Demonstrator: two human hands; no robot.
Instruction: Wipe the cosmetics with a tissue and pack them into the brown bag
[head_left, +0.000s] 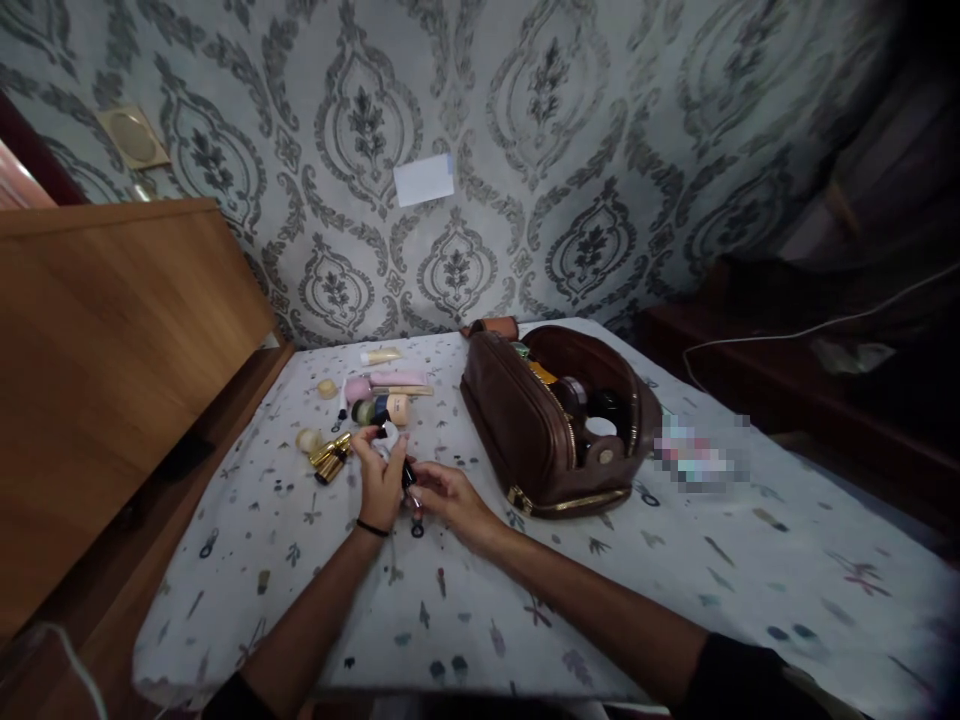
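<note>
My left hand point(381, 490), with a black band at the wrist, is closed around something white and crumpled point(388, 436), like a tissue or cloth. A small black end point(381, 419) shows beside it. Between the two hands is a slim cosmetic tube, its black part point(408, 473) uppermost and a shiny pinkish part point(416, 505) below. My right hand point(454, 500) has its fingers bent and pinched at this tube. Fingers partly hide where the tube is held. Close to my left hand lie gold cosmetic tubes point(331, 458) and a peach-labelled jar point(397, 409).
A brown cosmetic bag point(517, 430) stands unzipped at right, with jars inside, a white lid point(600, 427) among them. Beyond my hands lie a pink tube point(397, 379), a pale tube point(381, 356) and small jars. A wooden cabinet point(135, 370) borders the left; patterned wall point(495, 250) rises behind.
</note>
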